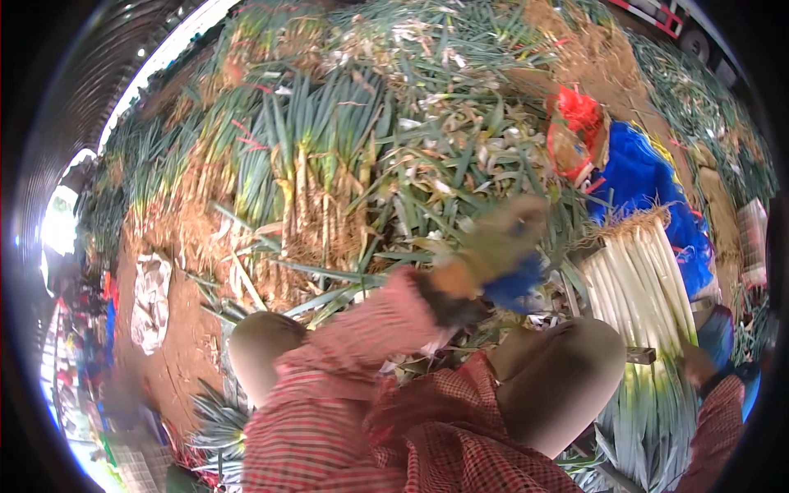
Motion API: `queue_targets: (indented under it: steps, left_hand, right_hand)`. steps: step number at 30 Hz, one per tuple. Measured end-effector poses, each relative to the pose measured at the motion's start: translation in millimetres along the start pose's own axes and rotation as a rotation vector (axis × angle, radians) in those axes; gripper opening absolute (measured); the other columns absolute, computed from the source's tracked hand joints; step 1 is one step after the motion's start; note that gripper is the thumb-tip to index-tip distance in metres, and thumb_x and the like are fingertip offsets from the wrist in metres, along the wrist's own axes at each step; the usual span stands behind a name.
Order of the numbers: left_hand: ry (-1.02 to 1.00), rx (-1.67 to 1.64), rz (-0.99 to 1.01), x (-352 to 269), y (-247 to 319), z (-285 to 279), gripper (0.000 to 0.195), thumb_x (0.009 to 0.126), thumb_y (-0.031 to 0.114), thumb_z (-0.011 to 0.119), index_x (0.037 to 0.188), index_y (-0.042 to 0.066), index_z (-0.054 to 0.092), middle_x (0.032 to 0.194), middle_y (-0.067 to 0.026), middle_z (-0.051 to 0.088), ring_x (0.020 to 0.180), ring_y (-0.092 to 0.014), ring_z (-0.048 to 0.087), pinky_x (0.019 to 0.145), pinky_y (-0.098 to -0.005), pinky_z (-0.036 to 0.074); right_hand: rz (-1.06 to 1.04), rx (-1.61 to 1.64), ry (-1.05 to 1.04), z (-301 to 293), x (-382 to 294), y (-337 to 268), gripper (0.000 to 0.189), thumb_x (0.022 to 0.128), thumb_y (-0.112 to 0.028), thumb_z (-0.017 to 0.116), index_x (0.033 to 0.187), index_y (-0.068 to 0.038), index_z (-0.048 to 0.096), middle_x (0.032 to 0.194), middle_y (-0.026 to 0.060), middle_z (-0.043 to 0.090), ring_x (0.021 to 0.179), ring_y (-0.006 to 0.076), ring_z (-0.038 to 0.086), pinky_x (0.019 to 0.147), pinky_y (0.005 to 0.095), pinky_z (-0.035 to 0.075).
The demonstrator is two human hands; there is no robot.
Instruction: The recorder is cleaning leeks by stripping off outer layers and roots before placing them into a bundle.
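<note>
My left hand (502,246), in a worn glove, is raised over a heap of cut green leaves in front of my knees. It is blurred by motion, with something blue (516,285) at its underside; whether it holds this does not show. To the right of my right knee lies a bundle of long green onions (641,289), white stalks bared, roots pointing away from me and leaves towards me. My right hand (696,363) touches the bundle's right side, its fingers mostly hidden. A small flat block-like piece (641,355) juts across the stalks.
Untrimmed green onions (320,166) stand bunched ahead on the left. Loose leaves (456,142) are heaped in the middle. Beyond the bundle lie a blue plastic sack (641,166) and a red bag (576,132). A pale crumpled sack (151,302) lies on the bare ground.
</note>
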State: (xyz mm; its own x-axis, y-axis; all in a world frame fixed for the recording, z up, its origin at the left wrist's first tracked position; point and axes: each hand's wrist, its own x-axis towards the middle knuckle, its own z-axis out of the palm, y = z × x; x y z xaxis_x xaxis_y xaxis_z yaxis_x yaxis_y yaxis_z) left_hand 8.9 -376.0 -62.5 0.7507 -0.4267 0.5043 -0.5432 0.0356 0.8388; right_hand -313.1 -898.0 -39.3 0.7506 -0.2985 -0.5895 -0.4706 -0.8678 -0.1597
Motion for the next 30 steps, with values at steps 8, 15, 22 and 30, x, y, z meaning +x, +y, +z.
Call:
queue_targets:
  steps: [8, 15, 22, 30]
  left_hand:
    - [0.93, 0.216, -0.245, -128, 47, -365, 0.028, 0.091, 0.017, 0.056, 0.112, 0.001, 0.065, 0.103, -0.0089, 0.064, 0.094, -0.02, 0.061, 0.08, -0.0326, 0.052]
    - [1.074, 0.253, -0.483, -184, 50, -385, 0.034, 0.088, 0.009, 0.06, 0.121, 0.004, 0.057, 0.127, -0.0156, 0.053, 0.113, -0.028, 0.054, 0.094, -0.0388, 0.047]
    - [0.964, 0.479, -0.515, -172, 71, -372, 0.041, 0.09, 0.014, 0.061, 0.129, 0.002, 0.054, 0.119, -0.0105, 0.056, 0.09, -0.016, 0.056, 0.077, -0.0293, 0.049]
    - [1.153, -0.043, -0.591, -160, 64, -363, 0.027, 0.096, 0.016, 0.059, 0.118, 0.001, 0.06, 0.098, -0.0028, 0.063, 0.074, -0.005, 0.049, 0.064, -0.0189, 0.041]
  right_hand:
    - [-0.942, -0.004, 0.271, -31, 159, -380, 0.037, 0.087, -0.012, 0.066, 0.122, -0.001, 0.061, 0.113, 0.0208, 0.063, 0.101, 0.0359, 0.062, 0.087, 0.042, 0.049]
    - [-1.017, 0.617, -0.443, 206, 257, -745, 0.034, 0.094, -0.015, 0.061, 0.126, -0.004, 0.061, 0.089, 0.0014, 0.062, 0.077, 0.011, 0.056, 0.072, 0.025, 0.049]
    - [-0.578, 0.666, -0.706, 356, 266, -886, 0.048, 0.088, -0.016, 0.062, 0.131, 0.002, 0.051, 0.137, 0.0225, 0.051, 0.119, 0.03, 0.053, 0.102, 0.0397, 0.041]
    - [-0.677, 1.163, -0.567, 334, 232, -856, 0.037, 0.101, -0.016, 0.048, 0.136, -0.004, 0.048, 0.104, 0.0049, 0.056, 0.088, 0.0132, 0.053, 0.077, 0.0293, 0.045]
